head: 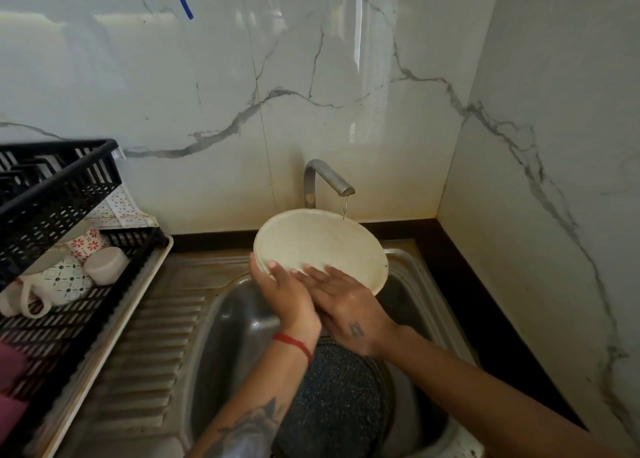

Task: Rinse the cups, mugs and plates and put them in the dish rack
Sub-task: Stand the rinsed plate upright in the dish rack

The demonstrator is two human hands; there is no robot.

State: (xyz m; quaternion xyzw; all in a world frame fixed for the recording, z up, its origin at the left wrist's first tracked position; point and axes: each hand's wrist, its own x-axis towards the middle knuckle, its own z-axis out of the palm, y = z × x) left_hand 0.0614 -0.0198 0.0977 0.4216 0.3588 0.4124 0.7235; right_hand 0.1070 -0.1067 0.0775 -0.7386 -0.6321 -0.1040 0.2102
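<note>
A cream speckled plate (322, 241) is tilted over the steel sink (408, 267), its far rim under a thin stream of water from the tap (329, 177). My left hand (284, 295) grips the plate's near left rim, thumb on the face. My right hand (346, 305) lies flat on the plate's near face with straight fingers. The black dish rack (114, 284) stands at the left. In its lower tier lie a patterned mug (59, 281), a red-flowered cup (86, 243) and a plain white cup (107, 263).
A dark speckled pan (339, 405) lies in the sink basin below my wrists. The ribbed steel drainboard (152, 353) runs between rack and basin. A marble wall closes the back and right, and a dark counter edge (485, 302) borders the sink.
</note>
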